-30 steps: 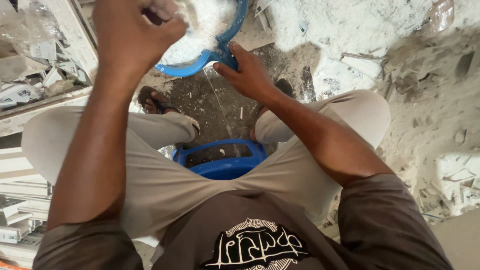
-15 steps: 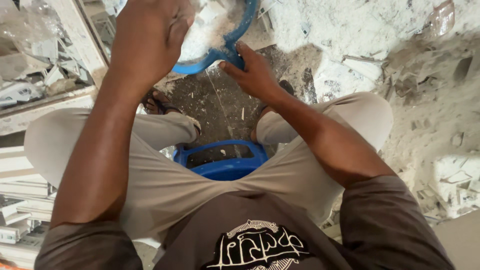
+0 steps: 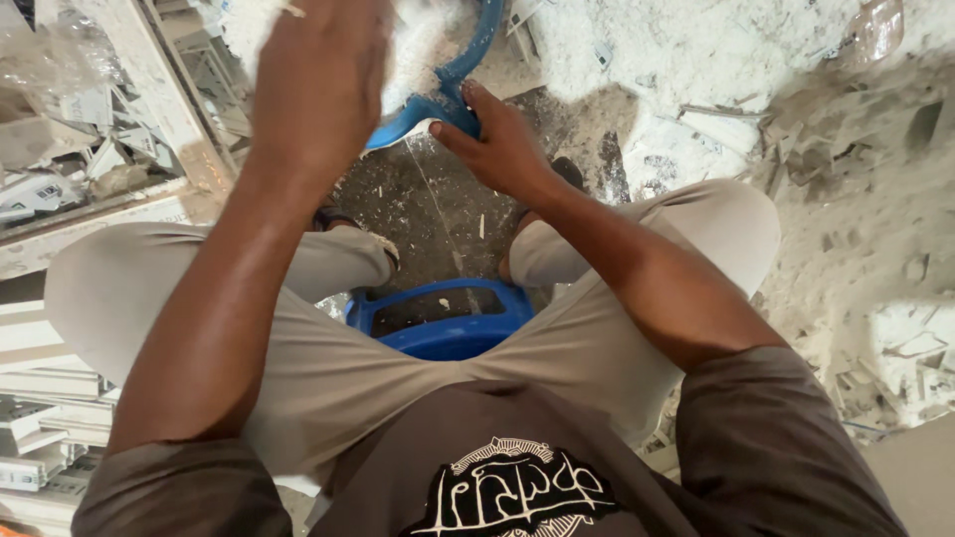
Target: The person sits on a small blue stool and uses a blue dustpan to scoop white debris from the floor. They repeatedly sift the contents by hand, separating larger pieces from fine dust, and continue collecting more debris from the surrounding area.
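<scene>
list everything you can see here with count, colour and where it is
basin: one, blue, top centre, rim held, white powdery material inside
white material: one mass, white, in the basin
stool: one, blue, under the seated person, between the knees
moulding strips: several, white, stacked at lower left
broken plaster pieces: many, white and grey, upper left
floor: dark, dusty, white debris at right
sandal: one, dark, on left foot
right hand: gripping the basin rim
left hand: over the basin, grip unclear
</scene>
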